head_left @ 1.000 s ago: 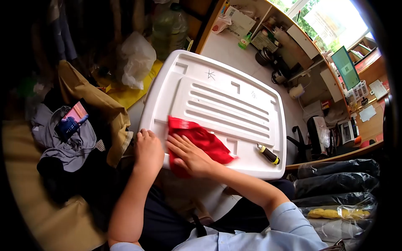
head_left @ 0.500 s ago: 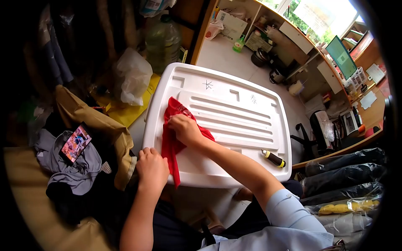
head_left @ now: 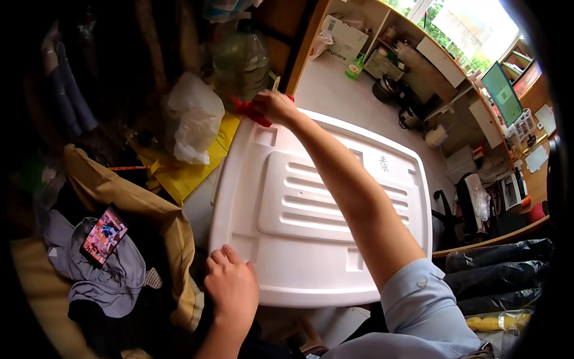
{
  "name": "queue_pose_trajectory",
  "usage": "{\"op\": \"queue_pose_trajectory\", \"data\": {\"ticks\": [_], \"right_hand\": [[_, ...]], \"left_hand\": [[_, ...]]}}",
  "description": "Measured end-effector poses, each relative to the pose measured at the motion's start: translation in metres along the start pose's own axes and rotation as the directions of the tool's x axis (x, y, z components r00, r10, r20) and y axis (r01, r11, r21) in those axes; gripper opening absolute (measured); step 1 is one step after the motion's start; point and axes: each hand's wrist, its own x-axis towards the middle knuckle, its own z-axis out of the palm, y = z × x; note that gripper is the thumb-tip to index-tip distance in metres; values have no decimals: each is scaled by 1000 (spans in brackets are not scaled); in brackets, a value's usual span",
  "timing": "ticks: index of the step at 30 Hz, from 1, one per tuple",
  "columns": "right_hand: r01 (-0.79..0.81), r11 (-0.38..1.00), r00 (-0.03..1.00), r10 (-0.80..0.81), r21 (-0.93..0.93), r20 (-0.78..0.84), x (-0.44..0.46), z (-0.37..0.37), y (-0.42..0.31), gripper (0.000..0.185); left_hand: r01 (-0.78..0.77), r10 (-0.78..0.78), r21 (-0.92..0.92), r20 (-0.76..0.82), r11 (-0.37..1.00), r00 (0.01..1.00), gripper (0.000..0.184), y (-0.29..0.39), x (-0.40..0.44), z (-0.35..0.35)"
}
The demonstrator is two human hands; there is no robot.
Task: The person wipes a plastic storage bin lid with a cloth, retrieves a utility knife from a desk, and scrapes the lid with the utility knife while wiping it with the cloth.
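My right hand [head_left: 274,107] is closed on a red cloth [head_left: 258,115], bunched at the far left corner of a white plastic storage box lid [head_left: 287,257]. Part of the cloth sticks out past the lid's rim, slightly blurred. My left hand [head_left: 232,281] lies at the near left corner, its fingers bent over the lid's edge. Raised ribs run across the middle of the lid, and a handwritten black character [head_left: 384,164] shows near its far right side. My right forearm crosses over the lid and covers part of it.
On the left, a phone [head_left: 104,234] lies on grey clothing [head_left: 116,287] beside a tan bag [head_left: 131,194]. A white plastic bag [head_left: 194,116] and a large clear bottle [head_left: 242,63] stand beyond. Plastic-wrapped bundles [head_left: 502,275] lie at right, below a desk with a monitor [head_left: 502,93].
My right hand has carried the red cloth from the lid's left middle to its far left corner. The black-and-yellow tool on the lid no longer shows. The view has shifted slightly.
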Motion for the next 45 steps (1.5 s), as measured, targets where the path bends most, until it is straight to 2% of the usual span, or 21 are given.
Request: {"op": "queue_pose_trajectory", "data": {"ticks": [1,2,5,6,9,12,15,17,20,26,29,30,32,34,35,36,37,39,40,42,45], "right_hand": [[-121,990,993,121,70,3,-10,4,-1,18],[-155,987,987,153,39,56,-13,-3,-3,22],[-124,992,990,125,-26,64,-24,-13,18,25],[-191,982,975,191,-16,109,-35,-28,26,27],[-195,981,972,193,2,132,-63,-43,76,25],[-177,982,979,169,62,117,-92,-63,98,25],[-299,946,946,276,126,172,-106,-78,114,27],[-373,884,925,332,282,184,-120,-88,130,26],[-479,834,876,435,274,207,-150,-115,155,22],[-570,809,820,548,142,164,-231,-174,210,22],[-662,739,750,647,125,141,-264,-195,228,24],[-670,736,742,668,97,58,-278,-196,242,27],[-795,574,592,805,198,39,-304,-210,251,30],[-788,587,596,803,187,-14,-332,-222,258,31],[-744,667,654,741,52,-151,-347,-219,272,30],[-748,662,649,745,49,-154,-361,-215,284,30],[-750,661,640,734,25,-229,-370,-214,286,29],[-770,636,583,729,42,-358,-381,-209,288,25],[-773,633,578,730,42,-366,-386,-207,283,25],[-827,556,508,670,-86,-541,-395,-208,266,21],[-839,543,444,724,38,-528,-420,-213,247,19]], "left_hand": [[5,-5,0,-23,1000,1000,54,0,0,2],[-5,5,8,-46,1000,999,54,-1,-1,2],[18,-14,50,-80,999,997,53,2,1,0],[11,-6,56,-92,998,996,54,1,2,3],[38,-32,88,-76,995,997,54,6,6,3],[49,-42,186,-38,981,998,59,12,8,7],[51,-46,230,-28,972,999,59,14,9,9],[56,-51,239,-26,969,998,58,11,9,7],[56,-47,228,-47,972,998,54,9,10,9],[72,-58,305,-55,950,997,53,18,12,12],[74,-57,336,-60,939,997,53,19,14,16],[87,-74,352,-51,932,996,53,18,15,16],[79,-62,367,-59,927,996,52,18,16,17],[74,-54,378,-64,923,996,52,18,17,18],[70,-46,379,-73,923,996,52,17,18,20],[66,-37,379,-81,923,996,52,17,18,20],[68,-40,382,-81,922,996,52,19,18,20],[82,-60,379,-70,922,996,53,22,19,21],[105,-88,375,-63,921,994,54,23,20,21],[103,-86,373,-61,922,994,56,23,21,23],[106,-93,365,-52,925,994,58,21,23,22]]}}
